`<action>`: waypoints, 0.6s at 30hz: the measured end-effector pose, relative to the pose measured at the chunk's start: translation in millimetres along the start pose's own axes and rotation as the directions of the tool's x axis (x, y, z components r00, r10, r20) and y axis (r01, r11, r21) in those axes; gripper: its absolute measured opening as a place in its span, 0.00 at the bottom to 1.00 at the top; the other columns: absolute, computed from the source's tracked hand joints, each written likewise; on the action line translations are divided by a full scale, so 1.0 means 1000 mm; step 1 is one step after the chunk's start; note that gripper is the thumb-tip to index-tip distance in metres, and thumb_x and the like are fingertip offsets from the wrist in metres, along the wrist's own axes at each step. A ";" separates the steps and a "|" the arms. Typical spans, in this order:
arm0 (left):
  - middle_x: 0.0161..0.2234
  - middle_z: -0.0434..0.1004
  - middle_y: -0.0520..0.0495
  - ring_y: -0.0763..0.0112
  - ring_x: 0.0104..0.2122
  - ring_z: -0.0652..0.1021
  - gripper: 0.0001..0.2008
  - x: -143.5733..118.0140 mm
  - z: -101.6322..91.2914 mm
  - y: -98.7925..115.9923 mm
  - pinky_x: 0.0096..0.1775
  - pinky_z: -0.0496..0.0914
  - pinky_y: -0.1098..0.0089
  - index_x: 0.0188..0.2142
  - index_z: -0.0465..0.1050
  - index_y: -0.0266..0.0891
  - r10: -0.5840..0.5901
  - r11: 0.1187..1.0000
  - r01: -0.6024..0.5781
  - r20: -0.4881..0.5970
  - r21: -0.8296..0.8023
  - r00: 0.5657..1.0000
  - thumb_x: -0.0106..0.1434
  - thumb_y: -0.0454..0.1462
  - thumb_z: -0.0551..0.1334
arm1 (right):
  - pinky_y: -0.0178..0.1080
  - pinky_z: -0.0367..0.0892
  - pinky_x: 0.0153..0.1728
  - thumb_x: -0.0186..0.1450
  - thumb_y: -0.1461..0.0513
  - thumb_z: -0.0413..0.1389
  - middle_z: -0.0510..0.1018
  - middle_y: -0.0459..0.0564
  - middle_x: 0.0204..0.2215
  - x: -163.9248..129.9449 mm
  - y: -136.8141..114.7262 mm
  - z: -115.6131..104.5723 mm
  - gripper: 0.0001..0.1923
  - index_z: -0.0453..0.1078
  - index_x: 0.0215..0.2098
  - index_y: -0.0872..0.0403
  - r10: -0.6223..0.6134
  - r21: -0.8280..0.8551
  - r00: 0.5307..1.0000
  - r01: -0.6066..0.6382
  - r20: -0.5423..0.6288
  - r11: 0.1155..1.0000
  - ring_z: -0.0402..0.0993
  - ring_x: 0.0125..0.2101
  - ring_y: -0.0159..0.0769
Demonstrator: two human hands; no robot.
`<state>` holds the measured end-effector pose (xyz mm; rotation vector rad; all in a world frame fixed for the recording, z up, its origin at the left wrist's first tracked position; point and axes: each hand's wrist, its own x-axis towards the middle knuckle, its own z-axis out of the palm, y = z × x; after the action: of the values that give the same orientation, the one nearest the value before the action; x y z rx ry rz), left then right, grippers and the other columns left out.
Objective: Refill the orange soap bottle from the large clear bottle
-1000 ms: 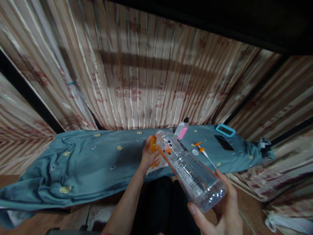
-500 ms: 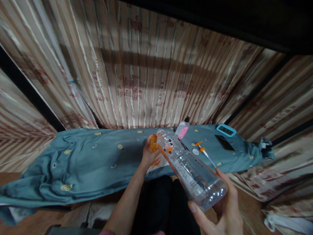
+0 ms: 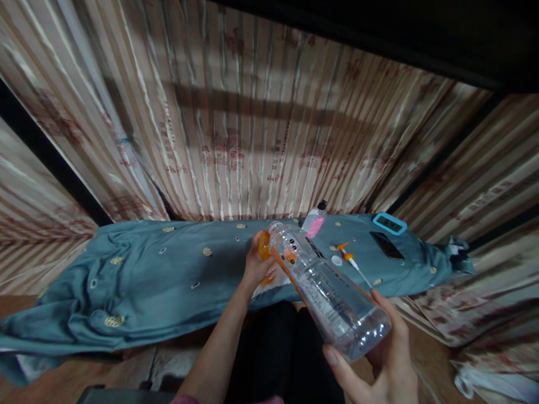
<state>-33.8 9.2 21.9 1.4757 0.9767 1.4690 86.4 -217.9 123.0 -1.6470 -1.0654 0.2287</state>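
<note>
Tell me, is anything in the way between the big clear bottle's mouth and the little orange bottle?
Nothing visible. The clear bottle, tilted in the right hand, has its mouth right at the small orange bottle in the left hand. Whether they touch is unclear.

The big clear plastic bottle [image 3: 328,294] looks smooth and shiny, with a glossy orange and white label. The small orange plastic bottle [image 3: 264,247] is smooth too. The blue-green cloth with small yellow patches [image 3: 147,275] is soft, matt and wrinkled. The striped beige curtain [image 3: 236,123] has a silky shine.
</note>
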 end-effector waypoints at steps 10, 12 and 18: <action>0.46 0.77 0.46 0.64 0.43 0.78 0.31 0.000 0.001 0.000 0.47 0.73 0.62 0.53 0.63 0.41 -0.028 1.000 0.028 -0.005 0.008 1.000 0.50 0.40 0.69 | 0.41 0.75 0.35 0.53 0.45 0.64 0.66 0.61 0.59 0.000 0.000 0.000 0.49 0.52 0.67 0.51 0.003 0.011 1.000 -0.003 0.001 1.000 0.65 0.59 0.57; 0.45 0.77 0.46 0.63 0.42 0.78 0.31 0.000 0.001 0.001 0.47 0.73 0.63 0.53 0.63 0.41 -0.024 1.000 0.024 -0.011 0.006 1.000 0.49 0.39 0.69 | 0.41 0.75 0.36 0.53 0.44 0.64 0.65 0.61 0.60 0.000 0.000 0.000 0.50 0.52 0.66 0.51 0.024 0.022 1.000 -0.024 0.004 0.999 0.65 0.58 0.56; 0.46 0.76 0.46 0.64 0.43 0.79 0.32 0.000 0.000 0.001 0.48 0.74 0.62 0.54 0.62 0.41 -0.020 1.000 0.020 -0.006 0.019 1.000 0.50 0.39 0.68 | 0.41 0.74 0.38 0.53 0.44 0.63 0.63 0.60 0.62 0.000 -0.002 0.000 0.49 0.51 0.66 0.51 0.030 0.025 0.999 -0.031 0.011 0.999 0.65 0.59 0.55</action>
<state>-33.4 8.5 22.7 1.4720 1.0089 1.4541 85.2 -217.9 124.7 -1.6416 -1.0423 0.2705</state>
